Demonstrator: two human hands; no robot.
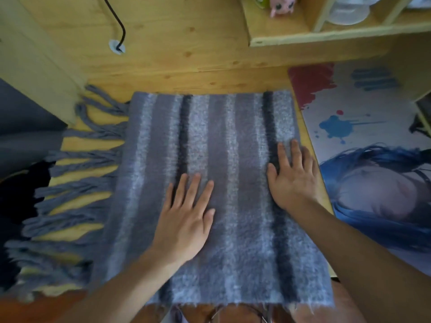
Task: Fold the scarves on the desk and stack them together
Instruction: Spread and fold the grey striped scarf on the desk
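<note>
A fuzzy grey striped scarf (233, 141) lies folded into a flat rectangle on the wooden desk (186, 61), its thick tassels (77, 183) fanned out to the left. My left hand (186, 217) rests flat on the scarf's middle, fingers straight and spread. Over near the scarf's right edge my right hand (293, 178) lies flat too, fingers pointing away from me. A plain dark grey cloth (28, 136) sits at the far left edge, partly out of view.
A printed mat (363, 127) with paint splashes and a blue-haired figure covers the desk to the right. A wooden shelf (326, 36) hangs over the back right. A black cable (120, 26) enters a desk hole at the back left.
</note>
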